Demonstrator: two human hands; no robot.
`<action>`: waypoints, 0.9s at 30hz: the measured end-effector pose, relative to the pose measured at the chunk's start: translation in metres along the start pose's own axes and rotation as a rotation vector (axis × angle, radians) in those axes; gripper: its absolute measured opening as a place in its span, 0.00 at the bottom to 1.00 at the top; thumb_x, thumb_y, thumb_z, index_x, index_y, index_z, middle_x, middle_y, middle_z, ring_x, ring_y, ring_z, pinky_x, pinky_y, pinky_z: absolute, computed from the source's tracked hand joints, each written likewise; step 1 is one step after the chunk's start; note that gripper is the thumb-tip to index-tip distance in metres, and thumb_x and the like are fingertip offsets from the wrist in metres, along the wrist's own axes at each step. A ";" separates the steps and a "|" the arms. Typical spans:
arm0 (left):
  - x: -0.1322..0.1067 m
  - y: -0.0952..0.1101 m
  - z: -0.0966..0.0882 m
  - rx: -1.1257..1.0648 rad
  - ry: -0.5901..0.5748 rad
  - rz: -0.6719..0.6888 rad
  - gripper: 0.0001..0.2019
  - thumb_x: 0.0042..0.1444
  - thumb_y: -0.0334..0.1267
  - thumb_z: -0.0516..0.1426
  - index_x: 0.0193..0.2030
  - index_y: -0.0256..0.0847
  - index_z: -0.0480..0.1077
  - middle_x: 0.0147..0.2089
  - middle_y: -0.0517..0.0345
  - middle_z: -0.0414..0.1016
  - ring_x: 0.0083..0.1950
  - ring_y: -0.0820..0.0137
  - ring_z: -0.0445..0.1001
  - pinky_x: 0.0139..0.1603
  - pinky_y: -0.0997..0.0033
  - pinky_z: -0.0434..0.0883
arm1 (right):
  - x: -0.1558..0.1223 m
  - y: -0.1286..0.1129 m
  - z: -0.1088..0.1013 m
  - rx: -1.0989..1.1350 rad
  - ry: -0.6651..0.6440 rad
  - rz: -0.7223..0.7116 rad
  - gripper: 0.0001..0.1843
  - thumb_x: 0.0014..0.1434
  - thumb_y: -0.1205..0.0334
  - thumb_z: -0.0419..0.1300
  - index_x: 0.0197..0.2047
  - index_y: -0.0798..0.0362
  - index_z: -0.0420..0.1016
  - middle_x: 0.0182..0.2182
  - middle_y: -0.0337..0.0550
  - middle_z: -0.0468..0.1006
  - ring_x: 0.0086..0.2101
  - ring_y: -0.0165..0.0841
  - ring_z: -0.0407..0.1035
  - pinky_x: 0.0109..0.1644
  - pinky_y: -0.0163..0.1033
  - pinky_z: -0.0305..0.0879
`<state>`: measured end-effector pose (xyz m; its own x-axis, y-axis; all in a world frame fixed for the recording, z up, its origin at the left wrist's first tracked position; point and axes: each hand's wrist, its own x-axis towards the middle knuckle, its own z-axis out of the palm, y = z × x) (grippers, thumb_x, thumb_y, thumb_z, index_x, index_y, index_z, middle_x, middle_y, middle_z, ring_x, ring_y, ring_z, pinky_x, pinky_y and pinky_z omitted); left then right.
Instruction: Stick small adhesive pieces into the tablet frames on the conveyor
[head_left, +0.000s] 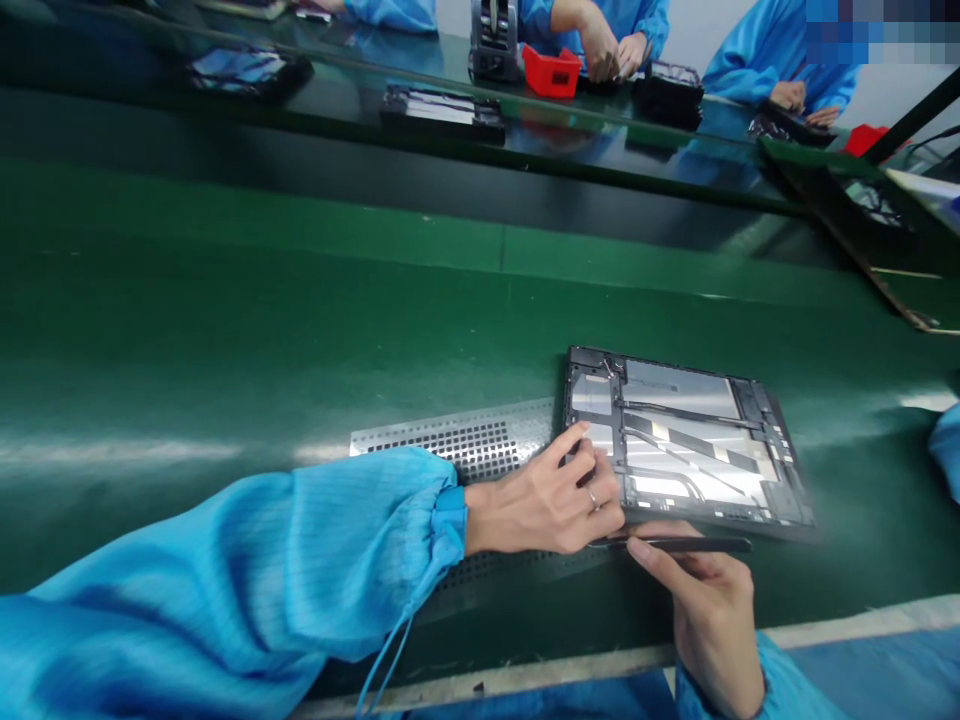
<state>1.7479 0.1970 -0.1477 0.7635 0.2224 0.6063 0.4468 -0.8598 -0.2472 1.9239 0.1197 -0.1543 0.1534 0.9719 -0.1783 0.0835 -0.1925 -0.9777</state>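
Observation:
An opened tablet frame (pixel 686 440) with silver shielding and flat cables lies on the green conveyor belt (pixel 300 330). My left hand (pixel 551 500) rests on its near left corner, fingers curled and pinched on the edge of the frame. My right hand (pixel 709 610) sits just below the frame's near edge, fingers closed round a thin dark tool (pixel 690 545) that lies along that edge. Both arms wear blue sleeves.
A perforated metal plate (pixel 465 440) lies under my left wrist. Across the belt a glossy bench holds black trays (pixel 442 108), a red bin (pixel 551 72) and a dark device (pixel 495 40). Other people in blue coats work there, hands (pixel 611 50) near the bin.

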 end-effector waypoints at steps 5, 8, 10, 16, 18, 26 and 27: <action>0.000 0.000 0.000 0.006 -0.005 0.002 0.07 0.58 0.28 0.47 0.32 0.38 0.63 0.34 0.55 0.74 0.35 0.66 0.73 0.52 0.52 0.67 | -0.002 -0.004 0.002 -0.013 0.012 0.034 0.05 0.45 0.59 0.67 0.24 0.51 0.79 0.24 0.39 0.78 0.26 0.29 0.71 0.30 0.27 0.65; 0.000 0.000 0.000 0.011 -0.008 0.000 0.07 0.59 0.28 0.47 0.32 0.38 0.64 0.34 0.55 0.74 0.35 0.66 0.73 0.52 0.52 0.67 | -0.002 -0.004 0.002 -0.020 0.012 0.050 0.05 0.44 0.59 0.67 0.23 0.51 0.79 0.24 0.39 0.77 0.27 0.29 0.71 0.31 0.27 0.65; 0.000 0.000 0.000 0.010 -0.008 -0.001 0.07 0.59 0.28 0.47 0.32 0.38 0.64 0.34 0.55 0.74 0.35 0.66 0.73 0.52 0.52 0.67 | -0.002 -0.002 0.002 -0.012 0.003 0.056 0.06 0.42 0.59 0.68 0.22 0.52 0.79 0.23 0.40 0.77 0.26 0.31 0.71 0.29 0.29 0.66; 0.000 -0.001 0.000 0.001 -0.018 0.006 0.08 0.58 0.27 0.47 0.33 0.37 0.64 0.35 0.54 0.74 0.36 0.64 0.73 0.51 0.51 0.68 | 0.000 -0.002 0.002 0.078 0.000 0.078 0.06 0.43 0.59 0.67 0.23 0.53 0.79 0.21 0.41 0.76 0.23 0.31 0.69 0.25 0.31 0.65; -0.001 -0.001 0.000 -0.003 -0.026 0.008 0.08 0.58 0.26 0.47 0.33 0.37 0.64 0.35 0.53 0.74 0.37 0.64 0.73 0.51 0.50 0.67 | 0.001 -0.005 0.002 0.109 -0.019 0.065 0.06 0.43 0.59 0.67 0.23 0.53 0.79 0.20 0.41 0.75 0.22 0.32 0.69 0.25 0.32 0.66; 0.001 -0.009 -0.006 -0.032 -0.037 -0.011 0.09 0.58 0.25 0.46 0.34 0.35 0.66 0.36 0.50 0.73 0.38 0.65 0.73 0.51 0.51 0.69 | 0.009 -0.040 -0.009 0.149 0.023 -0.162 0.02 0.44 0.64 0.67 0.25 0.52 0.80 0.25 0.47 0.79 0.28 0.37 0.75 0.34 0.36 0.72; 0.002 -0.012 -0.010 -0.028 -0.032 -0.015 0.09 0.58 0.25 0.46 0.35 0.34 0.66 0.36 0.50 0.73 0.38 0.65 0.73 0.51 0.51 0.69 | 0.011 -0.047 -0.012 0.156 0.062 -0.240 0.02 0.44 0.66 0.67 0.25 0.52 0.80 0.25 0.47 0.79 0.28 0.37 0.75 0.35 0.36 0.72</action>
<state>1.7399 0.2031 -0.1358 0.7714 0.2499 0.5852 0.4456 -0.8687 -0.2164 1.9331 0.1378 -0.1087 0.2083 0.9760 0.0630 -0.0270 0.0701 -0.9972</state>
